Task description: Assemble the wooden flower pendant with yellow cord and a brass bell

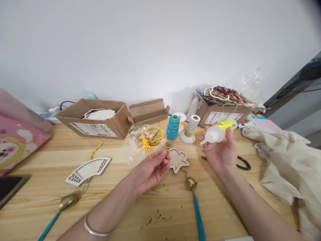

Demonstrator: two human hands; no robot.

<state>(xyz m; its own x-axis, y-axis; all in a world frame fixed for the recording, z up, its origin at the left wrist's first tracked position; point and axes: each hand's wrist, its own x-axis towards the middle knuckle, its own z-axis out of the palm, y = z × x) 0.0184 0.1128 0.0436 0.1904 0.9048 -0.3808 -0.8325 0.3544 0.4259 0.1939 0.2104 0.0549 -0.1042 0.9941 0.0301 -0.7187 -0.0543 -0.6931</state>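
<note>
My right hand [223,154] is wrapped round a squeeze bottle [217,132] with a yellow label, its pale nozzle tilted down to the left. In a pinch, my left hand [152,169] overlaps the left edge of a flower-shaped wooden piece [178,160]; whatever its fingertips hold, if anything, is too small to make out. From that piece hangs a cord with a brass bell [191,183] and a teal tassel [199,214]. To the left lies a fan-shaped wooden piece [87,169], with a second bell [69,201] and teal tassel.
Behind my hands are a clear bag of yellow cords [147,140], a teal thread spool [173,128] and a white spool [193,125]. Cardboard boxes [122,120] line the wall. Black scissors [243,163] and beige cloth [278,160] lie right, a dark tablet [11,189] left.
</note>
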